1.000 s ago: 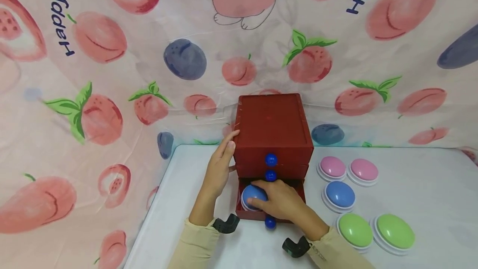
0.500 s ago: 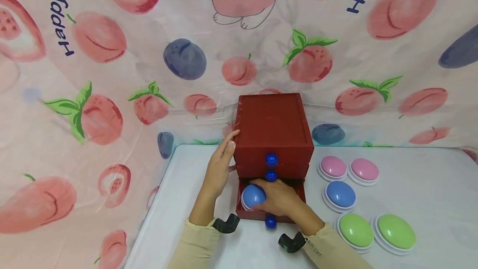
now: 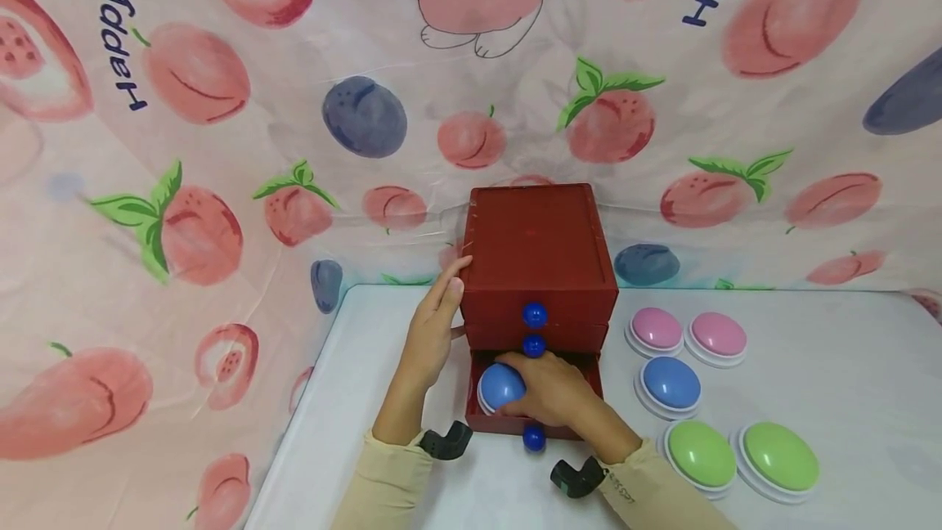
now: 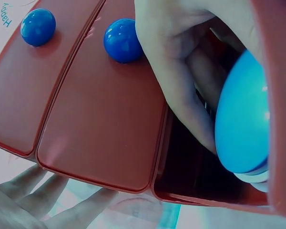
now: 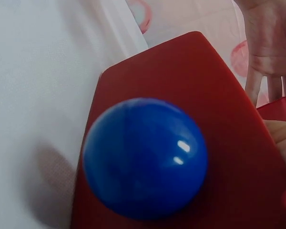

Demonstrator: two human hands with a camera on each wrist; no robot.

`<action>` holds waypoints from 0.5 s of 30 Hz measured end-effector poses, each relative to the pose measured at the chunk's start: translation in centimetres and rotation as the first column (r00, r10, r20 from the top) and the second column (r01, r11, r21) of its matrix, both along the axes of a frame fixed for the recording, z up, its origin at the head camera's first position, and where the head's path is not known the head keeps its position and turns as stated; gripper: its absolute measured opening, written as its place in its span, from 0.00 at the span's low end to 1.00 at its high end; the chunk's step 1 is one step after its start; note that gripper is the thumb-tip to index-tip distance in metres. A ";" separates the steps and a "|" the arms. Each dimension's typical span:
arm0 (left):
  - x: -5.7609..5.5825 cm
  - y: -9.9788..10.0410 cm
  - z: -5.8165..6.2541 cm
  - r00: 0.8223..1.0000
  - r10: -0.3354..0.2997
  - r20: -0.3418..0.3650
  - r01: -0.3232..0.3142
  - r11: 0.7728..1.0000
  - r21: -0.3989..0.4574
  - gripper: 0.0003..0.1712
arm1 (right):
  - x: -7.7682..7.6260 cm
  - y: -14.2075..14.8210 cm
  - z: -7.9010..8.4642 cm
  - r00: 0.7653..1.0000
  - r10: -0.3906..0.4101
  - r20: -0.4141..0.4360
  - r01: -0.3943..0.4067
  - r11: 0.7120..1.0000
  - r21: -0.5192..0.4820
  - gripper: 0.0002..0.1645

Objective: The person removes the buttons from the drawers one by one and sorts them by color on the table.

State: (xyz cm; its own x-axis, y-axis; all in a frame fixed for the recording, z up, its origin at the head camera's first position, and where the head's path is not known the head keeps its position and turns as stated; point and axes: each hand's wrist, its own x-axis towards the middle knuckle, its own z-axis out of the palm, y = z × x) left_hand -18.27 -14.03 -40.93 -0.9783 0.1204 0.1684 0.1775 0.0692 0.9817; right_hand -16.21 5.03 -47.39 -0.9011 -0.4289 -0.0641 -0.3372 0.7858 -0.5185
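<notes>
A red three-drawer cabinet (image 3: 537, 244) has its bottom drawer (image 3: 491, 424) pulled out. Inside, at the left, is a blue domed push light (image 3: 503, 384) with a white base. My right hand (image 3: 550, 393) reaches into the drawer and holds this light, thumb at its near side and fingers at the far side. In the left wrist view, fingers also curve against the blue dome (image 4: 243, 119). My left hand (image 3: 428, 343) rests on the cabinet's left side, fingers straight. The drawer's blue ball knob (image 5: 145, 160) fills much of the right wrist view.
To the right on the white table (image 3: 846, 399) are two pink push lights (image 3: 657, 328), another blue one (image 3: 670, 383) and two green ones (image 3: 780, 455). Fruit-print cloth (image 3: 471, 88) hangs behind the cabinet. The upper two drawers, with blue knobs (image 3: 536, 315), are closed.
My right thumb has moved from the top of the blue dome down to its near side, and the right wrist has shifted slightly left. The left hand stays in place.
</notes>
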 end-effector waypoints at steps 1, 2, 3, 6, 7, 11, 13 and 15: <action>0.0 0.0 0.0 1.000 -0.001 -0.001 0.001 1.000 0.003 0.25 | 0.0 0.1 0.0 1.000 0.005 -0.005 -0.005 1.000 0.000 0.41; 0.0 0.0 0.0 1.000 0.000 0.000 0.000 1.000 0.003 0.25 | 0.0 0.1 0.0 1.000 0.010 -0.009 -0.010 1.000 0.002 0.41; 0.0 0.0 0.0 1.000 0.002 0.000 -0.002 1.000 0.004 0.25 | 0.0 0.2 0.0 1.000 0.014 -0.013 -0.013 1.000 0.006 0.41; 0.0 0.0 -0.1 1.000 0.006 -0.001 -0.006 1.000 0.005 0.25 | -0.1 0.4 0.0 1.000 0.020 -0.019 -0.019 0.999 0.026 0.42; 0.0 0.0 -0.1 1.000 0.007 0.000 -0.007 1.000 0.004 0.25 | -0.1 0.5 0.1 1.000 0.021 -0.019 -0.021 0.999 0.032 0.42; -0.1 0.1 -0.1 1.000 0.008 0.000 -0.008 1.000 0.002 0.25 | 0.0 0.8 0.2 0.999 0.020 -0.027 -0.019 0.998 0.054 0.42; -0.1 0.1 -0.1 1.000 0.008 0.001 -0.008 1.000 0.003 0.25 | 0.1 1.1 0.4 0.999 0.017 -0.036 -0.015 0.998 0.058 0.41; -0.1 0.1 -0.1 1.000 0.010 -0.001 -0.010 1.000 0.001 0.25 | 0.2 1.3 0.5 0.999 0.012 -0.049 -0.010 0.999 0.054 0.40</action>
